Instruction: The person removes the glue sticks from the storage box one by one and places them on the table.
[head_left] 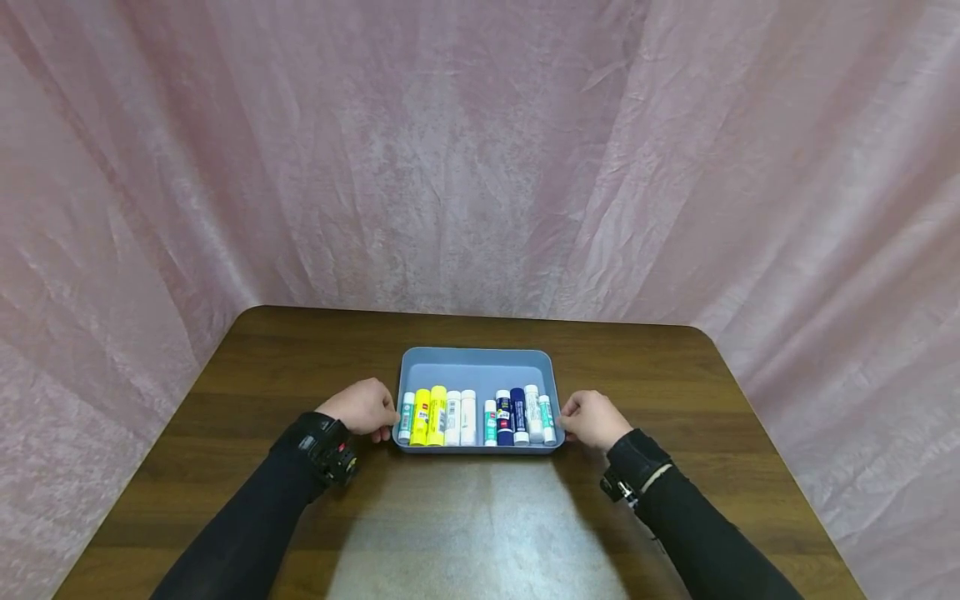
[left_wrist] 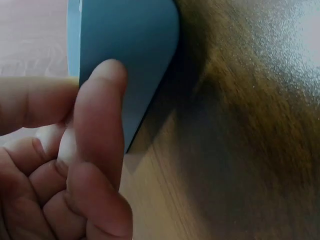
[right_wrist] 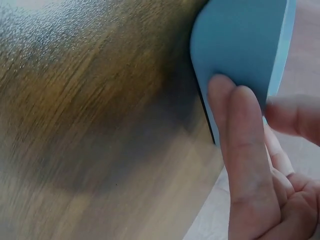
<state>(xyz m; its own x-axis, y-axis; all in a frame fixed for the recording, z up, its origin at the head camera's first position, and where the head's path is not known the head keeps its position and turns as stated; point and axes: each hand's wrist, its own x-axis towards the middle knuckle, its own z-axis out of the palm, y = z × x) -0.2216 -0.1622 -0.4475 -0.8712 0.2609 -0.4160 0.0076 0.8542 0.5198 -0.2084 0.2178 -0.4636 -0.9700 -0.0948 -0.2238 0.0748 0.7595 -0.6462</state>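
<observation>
A blue-grey tray (head_left: 476,367) lies on the table, holding a row of glue sticks along its near side. In the left group are a teal-and-white glue stick (head_left: 406,419), two yellow glue sticks (head_left: 437,417) and two white ones (head_left: 468,419). Teal, white and navy glue sticks (head_left: 519,417) make up the right group. My left hand (head_left: 365,408) pinches the tray's left wall (left_wrist: 130,40), thumb and fingers on either side of it. At the opposite end, my right hand (head_left: 595,419) pinches the right wall (right_wrist: 240,40) the same way.
The brown wooden table (head_left: 315,350) has rounded far corners, and a bright reflection lies on its surface in front of the tray. Pink curtains (head_left: 480,167) hang behind and at both sides. Each wrist wears a black strap with a small device.
</observation>
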